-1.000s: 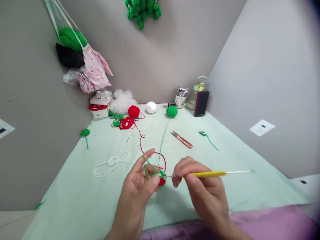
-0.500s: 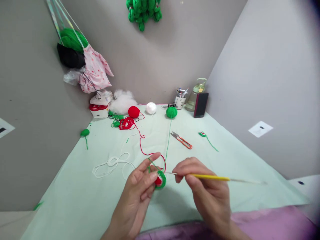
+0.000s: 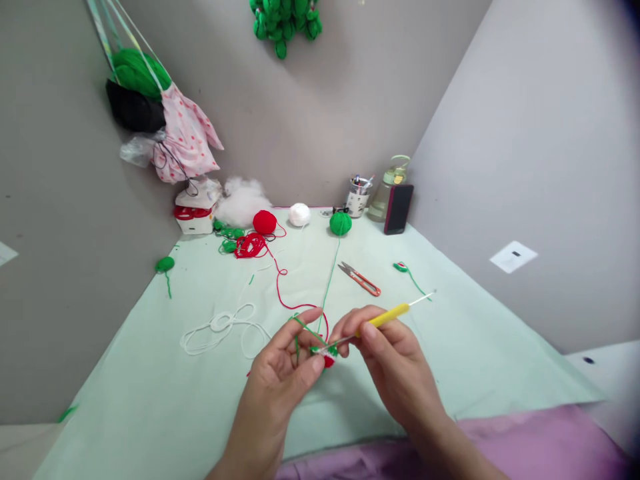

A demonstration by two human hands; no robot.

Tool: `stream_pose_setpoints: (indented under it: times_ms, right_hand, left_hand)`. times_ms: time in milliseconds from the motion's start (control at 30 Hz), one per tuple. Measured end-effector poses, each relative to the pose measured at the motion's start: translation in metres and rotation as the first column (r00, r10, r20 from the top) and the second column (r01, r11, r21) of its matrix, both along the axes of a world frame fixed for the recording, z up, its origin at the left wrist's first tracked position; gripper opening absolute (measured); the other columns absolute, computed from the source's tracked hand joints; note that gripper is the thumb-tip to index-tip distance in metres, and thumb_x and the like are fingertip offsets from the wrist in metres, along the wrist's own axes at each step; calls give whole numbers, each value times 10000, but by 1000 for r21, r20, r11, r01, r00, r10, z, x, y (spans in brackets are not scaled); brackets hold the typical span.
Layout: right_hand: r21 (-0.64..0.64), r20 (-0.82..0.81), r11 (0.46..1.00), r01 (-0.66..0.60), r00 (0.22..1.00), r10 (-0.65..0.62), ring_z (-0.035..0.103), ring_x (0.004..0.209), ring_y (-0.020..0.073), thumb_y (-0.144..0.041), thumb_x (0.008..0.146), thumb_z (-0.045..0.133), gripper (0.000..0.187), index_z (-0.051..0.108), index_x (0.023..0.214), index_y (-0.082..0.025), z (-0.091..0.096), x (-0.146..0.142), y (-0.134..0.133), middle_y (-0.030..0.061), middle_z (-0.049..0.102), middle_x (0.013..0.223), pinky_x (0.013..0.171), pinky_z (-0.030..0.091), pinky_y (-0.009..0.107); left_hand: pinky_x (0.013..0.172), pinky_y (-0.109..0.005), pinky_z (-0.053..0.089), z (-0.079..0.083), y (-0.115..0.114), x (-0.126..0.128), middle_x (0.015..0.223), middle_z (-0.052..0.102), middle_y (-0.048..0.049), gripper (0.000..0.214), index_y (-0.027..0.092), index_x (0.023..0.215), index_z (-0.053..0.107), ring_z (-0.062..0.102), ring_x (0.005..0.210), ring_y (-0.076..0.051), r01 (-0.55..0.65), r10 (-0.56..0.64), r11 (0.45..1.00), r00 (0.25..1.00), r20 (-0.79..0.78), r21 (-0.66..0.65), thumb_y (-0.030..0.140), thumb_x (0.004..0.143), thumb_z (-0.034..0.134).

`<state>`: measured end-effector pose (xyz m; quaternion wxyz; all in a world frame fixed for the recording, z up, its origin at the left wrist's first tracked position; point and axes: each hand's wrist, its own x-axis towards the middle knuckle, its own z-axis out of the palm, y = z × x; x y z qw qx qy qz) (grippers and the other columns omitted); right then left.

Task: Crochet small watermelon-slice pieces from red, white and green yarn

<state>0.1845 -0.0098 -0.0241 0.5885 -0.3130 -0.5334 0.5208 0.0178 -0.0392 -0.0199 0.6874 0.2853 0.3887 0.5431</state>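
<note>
My left hand (image 3: 283, 367) pinches a small round crochet piece (image 3: 329, 361), red in the middle with white and green around it. Green yarn (image 3: 329, 283) passes over the left fingers and runs back to a green yarn ball (image 3: 341, 224). Closed around the yellow handle of a crochet hook (image 3: 387, 319) is my right hand (image 3: 387, 353). The hook's thin metal tip meets the top edge of the piece, and the right fingertips are close beside it. Whether the tip is through a stitch I cannot tell.
Orange-handled thread snips (image 3: 360, 279) lie beyond my hands. Loose white yarn (image 3: 223, 327) lies left, with a red yarn ball (image 3: 265, 222) and white stuffing (image 3: 243, 202) behind. A phone (image 3: 399, 209) leans against a bottle (image 3: 380, 200) near a pen cup (image 3: 358, 198).
My right hand has moved left to the crochet piece, and the hook now tilts with its back end raised. The piece has turned in the left fingers. The whole view has shifted slightly.
</note>
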Motion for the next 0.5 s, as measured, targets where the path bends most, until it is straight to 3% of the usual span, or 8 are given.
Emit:
stream_pose_setpoints:
  times_ms: [133,233,300,367,433,500]
  right_hand:
    - [80,72,997,-26,997,20,725,762,166,-376,1071,638,246,784,946,-223,1,5,-3,43,785,857,726,619,275]
    - [257,250,966,17,965,-83,741,819,172,-291,1108,558,232,760,1017,-222,4,6,-9,48,779,900,755,624,280]
    - [472,396,882,4,893,-215,751,861,185,-219,1114,515,224,736,1086,-203,5,5,-12,75,791,948,773,629,294]
    - [678,479,732,-69,796,-369,753,885,209,-162,1100,507,214,716,1142,-159,4,2,-14,122,800,996,785,638,323]
    - [794,493,593,-130,709,-504,755,909,230,-109,1076,517,220,721,1158,-119,0,0,-14,159,798,1014,797,644,343]
    - [831,494,536,-152,645,-583,759,973,243,-66,1053,539,243,742,1174,-118,-4,-2,-14,164,794,1031,832,646,350]
  left_hand:
    - [854,-277,509,-1,1,-2,900,713,-9,382,312,1239,833,682,918,-186,1,0,1000,999,-52,24,312,860,882]
    - [844,-252,520,-8,1,-3,896,719,-3,381,328,1246,831,657,876,-158,-18,23,998,995,-96,57,319,868,881]
    - [806,-231,529,-14,1,-3,889,710,5,392,333,1245,833,636,828,-141,-66,78,994,986,-146,82,330,858,893]
    - [775,-213,535,-19,0,-1,888,695,9,412,330,1235,839,629,816,-135,-124,140,987,973,-184,100,343,831,917]
    - [785,-204,541,-21,-1,1,891,690,10,473,329,1246,834,639,850,-140,-160,174,983,971,-166,91,343,788,954]
    - [751,-181,532,-18,-1,1,900,690,11,550,330,1297,808,630,823,-123,-141,143,989,987,-75,34,346,772,970]
